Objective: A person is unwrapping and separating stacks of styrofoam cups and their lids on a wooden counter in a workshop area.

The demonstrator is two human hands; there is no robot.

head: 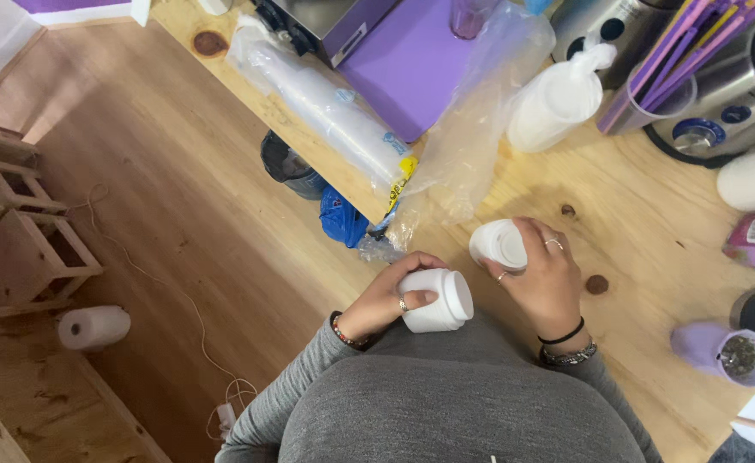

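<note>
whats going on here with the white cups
A person in a grey top stands at a wooden counter, seen from above. Their left hand grips a white cup lying on its side near their body. Their right hand holds a second white cup over the counter. Beside them lie a plastic sleeve of stacked cups, loose clear plastic wrap, and a holder of purple straws.

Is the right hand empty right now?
No, the right hand grips a white cup over the wooden counter, while the left hand holds another white cup.
</note>
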